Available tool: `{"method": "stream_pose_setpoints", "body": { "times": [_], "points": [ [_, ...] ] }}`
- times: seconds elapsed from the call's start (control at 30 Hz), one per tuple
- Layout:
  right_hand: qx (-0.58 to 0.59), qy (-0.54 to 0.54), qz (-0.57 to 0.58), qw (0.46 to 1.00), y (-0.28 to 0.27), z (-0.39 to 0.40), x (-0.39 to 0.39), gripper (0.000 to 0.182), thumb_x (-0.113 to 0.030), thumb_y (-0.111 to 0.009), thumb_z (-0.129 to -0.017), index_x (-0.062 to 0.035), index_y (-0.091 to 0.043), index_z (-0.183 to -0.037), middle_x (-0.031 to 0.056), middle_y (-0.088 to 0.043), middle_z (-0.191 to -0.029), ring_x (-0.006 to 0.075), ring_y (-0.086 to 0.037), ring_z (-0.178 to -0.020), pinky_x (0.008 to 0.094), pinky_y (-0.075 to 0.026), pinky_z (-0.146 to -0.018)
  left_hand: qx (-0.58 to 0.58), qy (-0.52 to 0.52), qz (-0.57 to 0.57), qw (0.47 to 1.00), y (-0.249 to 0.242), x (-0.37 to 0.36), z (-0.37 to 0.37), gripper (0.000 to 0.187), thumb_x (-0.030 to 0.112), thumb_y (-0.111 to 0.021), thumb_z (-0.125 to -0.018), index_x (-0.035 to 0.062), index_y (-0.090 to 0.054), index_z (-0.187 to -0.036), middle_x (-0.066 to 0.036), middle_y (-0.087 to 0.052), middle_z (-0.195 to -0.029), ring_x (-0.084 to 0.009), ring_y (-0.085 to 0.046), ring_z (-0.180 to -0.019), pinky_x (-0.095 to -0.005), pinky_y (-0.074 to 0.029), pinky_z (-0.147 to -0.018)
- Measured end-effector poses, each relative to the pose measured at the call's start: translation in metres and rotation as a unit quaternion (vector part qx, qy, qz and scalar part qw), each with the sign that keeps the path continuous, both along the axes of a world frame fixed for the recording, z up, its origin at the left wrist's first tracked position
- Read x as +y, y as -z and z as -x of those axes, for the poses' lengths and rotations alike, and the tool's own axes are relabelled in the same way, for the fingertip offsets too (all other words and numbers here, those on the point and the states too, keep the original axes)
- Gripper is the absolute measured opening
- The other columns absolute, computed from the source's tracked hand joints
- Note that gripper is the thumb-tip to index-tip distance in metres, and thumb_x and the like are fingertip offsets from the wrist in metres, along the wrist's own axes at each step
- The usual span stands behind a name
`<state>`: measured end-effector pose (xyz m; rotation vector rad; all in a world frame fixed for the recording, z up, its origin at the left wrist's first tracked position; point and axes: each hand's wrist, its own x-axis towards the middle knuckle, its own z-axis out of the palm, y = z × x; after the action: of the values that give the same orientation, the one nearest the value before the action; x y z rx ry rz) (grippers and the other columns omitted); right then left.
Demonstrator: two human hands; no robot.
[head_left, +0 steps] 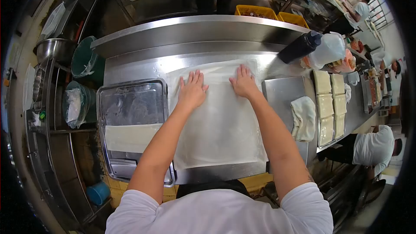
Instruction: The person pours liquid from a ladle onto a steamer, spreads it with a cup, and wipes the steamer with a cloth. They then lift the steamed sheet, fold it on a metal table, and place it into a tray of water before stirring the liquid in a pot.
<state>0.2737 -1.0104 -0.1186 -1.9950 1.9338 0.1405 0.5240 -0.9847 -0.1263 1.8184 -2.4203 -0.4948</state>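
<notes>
A large, thin, whitish translucent sheet (221,130) lies flat on the steel counter (125,67). My left hand (192,90) rests on its upper left part, palm down with the fingers spread. On the upper right part of the same sheet lies my right hand (243,82), also flat with fingers apart. Neither hand grips anything. Left of the sheet is a metal tray (130,104) with a pale rectangular strip (132,138) across its lower half.
To the right are a metal plate (284,89), a folded cloth (303,118) and a tray of pale rectangular pieces (325,106). A dark bottle (300,47) leans near the raised back ledge (199,28). Green bins (82,63) stand at left; other people are around.
</notes>
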Motion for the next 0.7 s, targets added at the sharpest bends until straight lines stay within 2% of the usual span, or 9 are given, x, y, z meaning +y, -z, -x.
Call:
{"method": "stream_pose_setpoints", "body": {
  "times": [0.1, 0.2, 0.27, 0.3, 0.37, 0.47, 0.57, 0.67, 0.7],
  "points": [
    [-0.041, 0.044, -0.024, 0.998, -0.01, -0.022, -0.006, 0.075, -0.05, -0.036, -0.106, 0.0041, -0.025, -0.157, 0.0224, -0.016, -0.168, 0.0362, -0.013, -0.157, 0.0584, -0.016, -0.123, -0.027, 0.024, -0.006, 0.999, -0.021, -0.006, 0.014, 0.065, 0.04, -0.044, -0.105, 0.0016, -0.033, -0.156, -0.015, -0.027, -0.166, -0.0332, -0.025, -0.154, -0.0635, -0.014, -0.122],
    [-0.149, -0.038, -0.035, 0.987, 0.001, -0.049, 0.028, 0.076, -0.05, -0.035, -0.107, 0.004, -0.022, -0.159, 0.0218, -0.015, -0.168, 0.0348, -0.011, -0.157, 0.0594, -0.011, -0.124, -0.031, 0.077, -0.006, 0.997, -0.026, 0.01, 0.027, 0.066, 0.042, -0.043, -0.105, 0.0019, -0.033, -0.156, -0.014, -0.028, -0.166, -0.0331, -0.024, -0.154, -0.0635, -0.012, -0.123],
    [-0.056, -0.024, -0.005, 0.998, 0.003, -0.033, 0.053, 0.076, -0.05, -0.035, -0.107, 0.0044, -0.023, -0.158, 0.0219, -0.016, -0.168, 0.0354, -0.013, -0.157, 0.0591, -0.01, -0.124, -0.012, 0.075, -0.035, 0.997, -0.013, 0.024, 0.021, 0.067, 0.043, -0.043, -0.105, 0.0021, -0.033, -0.157, -0.014, -0.029, -0.166, -0.0336, -0.023, -0.154, -0.0633, -0.01, -0.123],
    [-0.009, -0.017, 0.01, 1.0, 0.002, -0.018, 0.064, 0.076, -0.05, -0.035, -0.107, 0.0046, -0.023, -0.158, 0.022, -0.016, -0.168, 0.0356, -0.014, -0.157, 0.0589, -0.01, -0.124, -0.041, 0.068, -0.026, 0.997, -0.012, 0.026, 0.006, 0.067, 0.043, -0.043, -0.105, 0.0022, -0.034, -0.156, -0.015, -0.028, -0.166, -0.0349, -0.023, -0.154, -0.0639, -0.01, -0.123],
    [0.095, -0.007, 0.075, 0.993, 0.002, 0.032, 0.073, 0.073, -0.049, -0.036, -0.106, 0.0056, -0.033, -0.154, 0.0228, -0.026, -0.165, 0.0381, -0.021, -0.155, 0.0597, -0.01, -0.124, -0.096, 0.045, 0.002, 0.994, -0.017, 0.021, -0.04, 0.066, 0.044, -0.042, -0.104, 0.0024, -0.036, -0.156, -0.017, -0.028, -0.166, -0.0373, -0.022, -0.154, -0.0652, -0.008, -0.122],
    [0.117, -0.04, 0.075, 0.99, -0.031, 0.053, 0.06, 0.065, -0.044, -0.043, -0.105, 0.0064, -0.044, -0.146, 0.0247, -0.041, -0.157, 0.0417, -0.031, -0.149, 0.0616, -0.017, -0.122, -0.145, 0.008, -0.007, 0.989, -0.045, 0.016, -0.071, 0.06, 0.039, -0.047, -0.103, 0.0004, -0.046, -0.149, -0.02, -0.031, -0.163, -0.0405, -0.023, -0.153, -0.068, -0.011, -0.121],
    [0.011, -0.012, 0.194, 0.981, -0.044, 0.041, 0.021, 0.051, -0.029, -0.053, -0.101, 0.0057, -0.05, -0.138, 0.0265, -0.049, -0.149, 0.0435, -0.04, -0.142, 0.0588, -0.028, -0.118, -0.061, -0.051, 0.063, 0.995, -0.055, -0.008, -0.078, 0.051, 0.03, -0.056, -0.099, 0.0, -0.055, -0.14, -0.024, -0.034, -0.16, -0.0417, -0.025, -0.151, -0.0702, -0.014, -0.119],
    [-0.022, -0.035, 0.256, 0.966, -0.005, 0.054, -0.025, 0.048, -0.013, -0.058, -0.093, 0.0041, -0.052, -0.137, 0.0266, -0.056, -0.136, 0.043, -0.051, -0.129, 0.0529, -0.039, -0.112, -0.067, -0.129, 0.105, 0.984, -0.022, -0.037, -0.087, 0.04, 0.021, -0.064, -0.093, 0.0009, -0.063, -0.127, -0.023, -0.041, -0.153, -0.0382, -0.031, -0.148, -0.0696, -0.016, -0.119],
    [-0.012, -0.029, 0.237, 0.971, -0.001, 0.054, -0.033, 0.044, -0.011, -0.058, -0.091, 0.003, -0.055, -0.133, 0.025, -0.059, -0.129, 0.0419, -0.052, -0.124, 0.0513, -0.041, -0.109, -0.049, -0.141, 0.08, 0.986, -0.024, -0.042, -0.087, 0.034, 0.019, -0.065, -0.092, 0.0016, -0.065, -0.122, -0.022, -0.044, -0.15, -0.0381, -0.034, -0.146, -0.0695, -0.017, -0.118]
  ]
}}
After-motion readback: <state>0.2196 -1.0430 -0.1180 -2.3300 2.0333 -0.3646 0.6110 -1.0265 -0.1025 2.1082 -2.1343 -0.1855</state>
